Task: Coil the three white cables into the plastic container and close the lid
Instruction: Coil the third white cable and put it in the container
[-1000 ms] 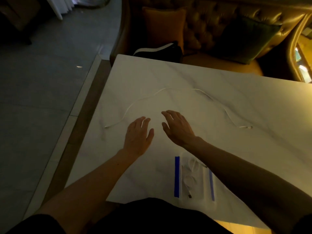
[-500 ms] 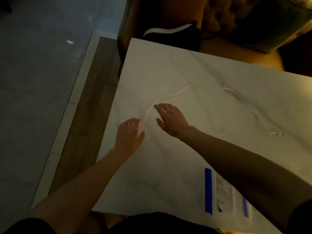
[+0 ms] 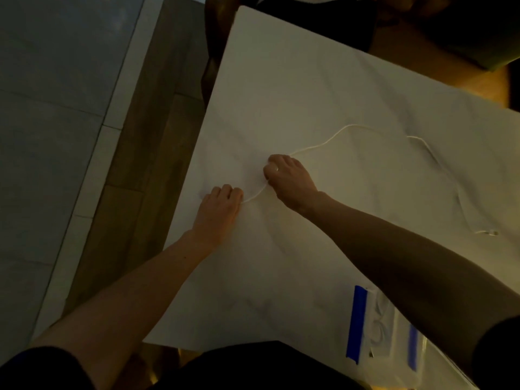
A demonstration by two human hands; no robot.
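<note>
A long white cable lies in a loose arc across the white marble table, its far plug end at the right. My left hand has its fingers curled on the cable's near end by the table's left edge. My right hand pinches the same cable a short way along. A short slack loop hangs between the two hands. The clear plastic container with blue side clips sits at the near edge, partly under my right forearm, with coiled white cable inside.
The table's left edge drops to a wood strip and grey tiled floor. A dark bag and a sofa seat lie beyond the far edge. My dark clothing fills the bottom of the view.
Both hands were open above the table; they have reached left and forward and closed on the cable's left end. The camera has tilted down and left.
</note>
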